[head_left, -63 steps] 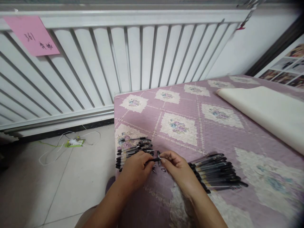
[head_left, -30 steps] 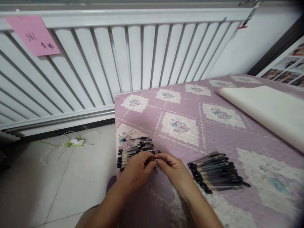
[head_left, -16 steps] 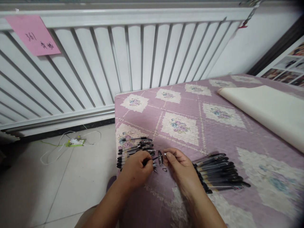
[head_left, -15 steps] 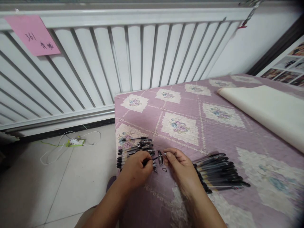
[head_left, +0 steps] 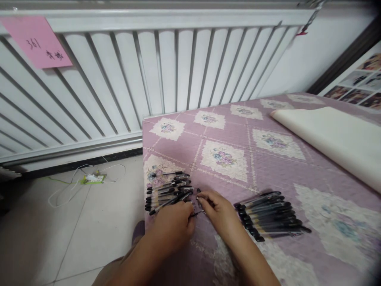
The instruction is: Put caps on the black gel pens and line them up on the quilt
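My left hand (head_left: 174, 226) is closed in a pinch on a thin pen part (head_left: 198, 214) low over the purple patterned cloth (head_left: 256, 167). My right hand (head_left: 217, 212) is closed too, its fingertips meeting the left hand's at that part; what it holds is too small to name. A pile of black pens (head_left: 168, 190) lies just beyond my left hand near the cloth's left edge. A second row of black pens (head_left: 272, 215) lies to the right of my right hand.
A white radiator (head_left: 154, 71) with a pink note (head_left: 37, 41) runs along the back. A cream sheet (head_left: 333, 139) lies at the far right of the cloth. On the tiled floor at the left sit a green device and white cable (head_left: 92, 179).
Both hands have drawn closer to me and lower on the cloth. The pen piece that stood between the fingertips half a second ago is no longer raised; the fingertips now meet.
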